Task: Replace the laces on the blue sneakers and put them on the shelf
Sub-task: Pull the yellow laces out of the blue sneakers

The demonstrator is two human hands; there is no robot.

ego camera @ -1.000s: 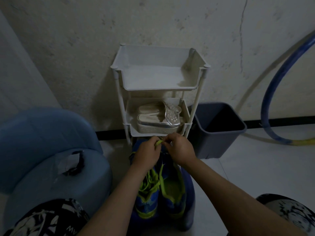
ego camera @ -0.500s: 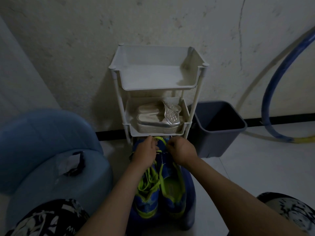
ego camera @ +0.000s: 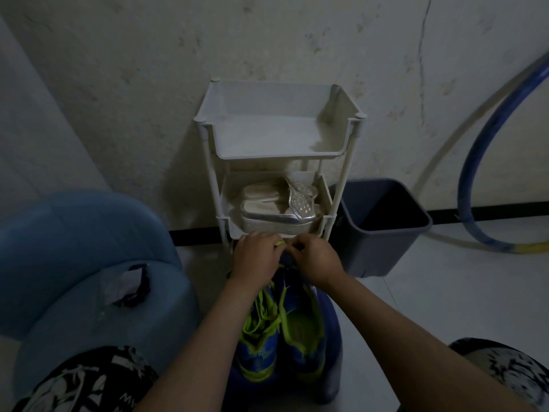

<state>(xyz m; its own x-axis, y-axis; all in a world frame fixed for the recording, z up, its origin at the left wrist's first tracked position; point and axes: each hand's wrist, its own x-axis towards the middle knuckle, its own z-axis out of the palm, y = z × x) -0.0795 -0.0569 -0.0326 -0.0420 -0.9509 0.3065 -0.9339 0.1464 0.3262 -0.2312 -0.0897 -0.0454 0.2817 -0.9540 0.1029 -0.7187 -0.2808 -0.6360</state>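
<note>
A white plastic tiered shelf stands against the wall. Just in front of it, a pair of blue sneakers with neon-green lining sits on a dark blue stool. Silver sandals fill the shelf's middle tier. The left hand and right hand, fingers curled, pinch a neon-green lace at the sneakers' far end.

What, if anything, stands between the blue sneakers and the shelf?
Nothing visible blocks the way from the sneakers to the top tier of the shelf. Its middle tier is filled by silver sandals.
</note>
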